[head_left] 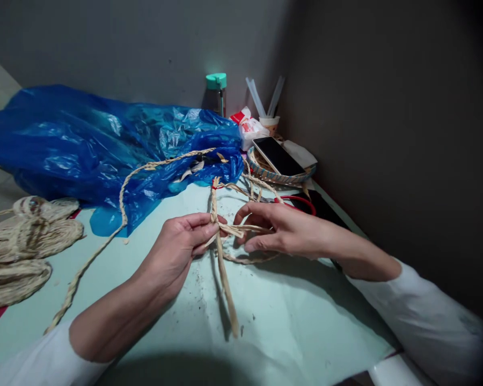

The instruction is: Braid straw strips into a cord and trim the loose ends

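Note:
My left hand (183, 244) pinches a bundle of dry straw strands (221, 257) between thumb and fingers where the strands cross. My right hand (282, 228) is just to the right, fingers curled around thin straw strands (251, 229) that run sideways from the bundle. One flat strand hangs down toward me over the pale green sheet (298, 321). A long braided straw cord (123, 214) runs from the work back over a blue plastic bag (84, 139) and down the left side of the sheet.
Coils of braided straw (20, 241) lie at the left. At the back right, a woven tray (282, 176) holds a phone (277, 155); behind it stand a teal-capped bottle (216, 94), a cup with sticks (268, 120) and a red-and-white packet (247, 128). A red cable (301, 200) lies behind my right hand. Grey walls close the corner.

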`<state>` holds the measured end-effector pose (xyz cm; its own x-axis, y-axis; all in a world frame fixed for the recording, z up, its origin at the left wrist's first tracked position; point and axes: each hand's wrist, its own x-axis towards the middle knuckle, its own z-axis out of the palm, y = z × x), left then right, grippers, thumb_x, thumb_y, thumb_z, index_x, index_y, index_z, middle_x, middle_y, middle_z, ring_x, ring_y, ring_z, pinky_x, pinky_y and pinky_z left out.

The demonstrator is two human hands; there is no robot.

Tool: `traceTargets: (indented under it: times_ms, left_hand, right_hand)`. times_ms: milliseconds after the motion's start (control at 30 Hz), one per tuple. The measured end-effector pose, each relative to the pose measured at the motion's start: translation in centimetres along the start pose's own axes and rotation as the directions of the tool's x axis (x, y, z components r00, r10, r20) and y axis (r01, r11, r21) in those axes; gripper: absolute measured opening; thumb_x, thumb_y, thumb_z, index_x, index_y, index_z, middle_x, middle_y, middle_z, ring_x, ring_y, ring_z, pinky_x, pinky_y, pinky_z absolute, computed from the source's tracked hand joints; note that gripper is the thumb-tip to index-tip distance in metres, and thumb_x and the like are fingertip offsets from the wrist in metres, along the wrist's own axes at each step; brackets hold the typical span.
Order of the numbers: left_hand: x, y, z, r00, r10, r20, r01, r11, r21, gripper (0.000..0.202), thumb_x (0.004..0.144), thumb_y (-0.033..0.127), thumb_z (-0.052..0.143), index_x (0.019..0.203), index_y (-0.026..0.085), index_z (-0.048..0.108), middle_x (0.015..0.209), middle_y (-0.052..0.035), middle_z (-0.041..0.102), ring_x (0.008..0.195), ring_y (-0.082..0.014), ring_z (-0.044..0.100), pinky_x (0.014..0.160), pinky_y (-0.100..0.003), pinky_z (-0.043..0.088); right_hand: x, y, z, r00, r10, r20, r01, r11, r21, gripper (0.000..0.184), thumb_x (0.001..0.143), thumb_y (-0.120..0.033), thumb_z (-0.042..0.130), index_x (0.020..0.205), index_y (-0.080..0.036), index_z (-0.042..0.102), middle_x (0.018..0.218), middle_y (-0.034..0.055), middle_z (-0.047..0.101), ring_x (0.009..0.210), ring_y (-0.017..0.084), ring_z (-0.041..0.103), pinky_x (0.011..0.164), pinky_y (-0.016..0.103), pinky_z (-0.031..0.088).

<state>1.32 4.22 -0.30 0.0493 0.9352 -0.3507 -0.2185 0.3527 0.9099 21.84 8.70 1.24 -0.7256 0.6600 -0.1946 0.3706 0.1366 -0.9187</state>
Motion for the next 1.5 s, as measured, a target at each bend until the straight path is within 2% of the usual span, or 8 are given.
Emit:
traceTargets:
  times_ms: [133, 233, 467, 600, 733, 867, 1200, 1500]
  left_hand:
    - [0.0, -0.2, 0.0, 1.000, -0.030, -0.005, 0.030, 0.999, 0.016, 0.004, 0.069, 0.014, 0.075, 0.073, 0.013, 0.075, 0.068, -0.0021, 0.065, 0.054, -0.0048, 0.046, 0.050, -0.016, 0.033]
    - [0.1, -0.5, -0.1, 0.999, -0.028, 0.018, 0.027, 0.999, 0.044, 0.005, 0.071, 0.015, 0.074, 0.075, 0.012, 0.075, 0.070, -0.0029, 0.067, 0.056, -0.0043, 0.047, 0.051, -0.015, 0.030]
    - [0.0, -0.7, 0.0, 0.997, 0.009, 0.078, -0.015, 0.997, 0.076, 0.012, 0.080, 0.019, 0.068, 0.088, 0.012, 0.073, 0.071, -0.0042, 0.069, 0.058, -0.0071, 0.054, 0.052, -0.017, 0.031]
    - [-0.1, -0.6, 0.1, 0.995, 0.010, 0.100, -0.015, 0.999, 0.046, 0.018, 0.083, 0.021, 0.066, 0.099, 0.014, 0.067, 0.079, -0.0063, 0.072, 0.069, -0.0126, 0.064, 0.062, -0.020, 0.040]
    - [0.2, -0.7, 0.0, 0.992, -0.007, 0.124, 0.007, 1.000, 0.000, 0.026, 0.082, 0.020, 0.067, 0.107, 0.016, 0.057, 0.074, -0.0044, 0.071, 0.065, -0.0110, 0.061, 0.057, -0.018, 0.036]
    - [0.4, -0.8, -0.2, 0.990, -0.018, 0.143, 0.018, 1.000, 0.006, 0.020, 0.081, 0.019, 0.067, 0.097, 0.013, 0.056, 0.076, -0.0053, 0.069, 0.055, -0.0053, 0.046, 0.048, -0.017, 0.024]
    - [0.0, -0.9, 0.1, 0.999, -0.035, 0.029, 0.032, 0.995, 0.096, 0.021, 0.076, 0.025, 0.073, 0.088, 0.018, 0.058, 0.062, 0.0052, 0.058, 0.054, -0.0041, 0.044, 0.050, -0.018, 0.022]
    - [-0.4, -0.7, 0.3, 0.999, -0.036, -0.037, 0.042, 0.984, 0.172, 0.018, 0.080, 0.030, 0.070, 0.093, 0.022, 0.060, 0.076, 0.0021, 0.063, 0.073, -0.0108, 0.054, 0.065, -0.024, 0.035]
  right_hand:
    - [-0.8, -0.8, -2.4, 0.999, -0.005, 0.032, 0.011, 0.985, -0.174, 0.025, 0.084, -0.038, 0.065, 0.099, -0.017, 0.062, 0.078, 0.0005, 0.061, 0.063, 0.012, 0.053, 0.053, 0.022, 0.042]
    - [-0.7, -1.2, -2.5, 0.995, -0.096, -0.020, 0.090, 0.974, -0.209, 0.030, 0.088, -0.043, 0.060, 0.103, -0.019, 0.067, 0.090, 0.0030, 0.066, 0.075, 0.015, 0.058, 0.063, 0.023, 0.044]
    - [0.6, 0.0, 1.7, 0.994, -0.081, -0.075, 0.086, 0.995, 0.057, 0.027, 0.096, -0.036, 0.048, 0.101, -0.014, 0.064, 0.086, 0.0041, 0.068, 0.078, 0.014, 0.063, 0.072, 0.025, 0.048]
    - [0.9, 0.5, 2.3, 0.995, -0.058, -0.087, 0.075, 0.975, 0.210, 0.017, 0.096, -0.028, 0.048, 0.104, -0.014, 0.056, 0.091, 0.0055, 0.066, 0.085, 0.015, 0.064, 0.080, 0.028, 0.049]
    - [0.9, 1.0, 2.1, 0.995, -0.072, -0.073, 0.083, 0.982, 0.167, 0.014, 0.097, -0.023, 0.044, 0.109, -0.016, 0.048, 0.090, 0.0043, 0.066, 0.083, 0.015, 0.062, 0.077, 0.028, 0.047]
    - [1.2, 1.1, 1.8, 0.985, -0.134, -0.108, 0.134, 0.991, -0.002, 0.012, 0.094, -0.024, 0.049, 0.096, -0.015, 0.058, 0.087, 0.0029, 0.063, 0.076, 0.013, 0.054, 0.070, 0.024, 0.042]
    - [1.1, 0.4, 2.4, 0.995, 0.018, -0.103, 0.001, 0.983, 0.186, 0.031, 0.085, -0.045, 0.064, 0.094, -0.015, 0.061, 0.073, -0.0015, 0.053, 0.060, 0.009, 0.044, 0.052, 0.021, 0.033]
    - [1.4, 0.7, 3.3, 0.962, 0.037, -0.272, 0.034, 0.967, 0.252, 0.016, 0.084, -0.029, 0.064, 0.087, -0.013, 0.065, 0.074, 0.0006, 0.059, 0.066, 0.010, 0.047, 0.060, 0.023, 0.035]
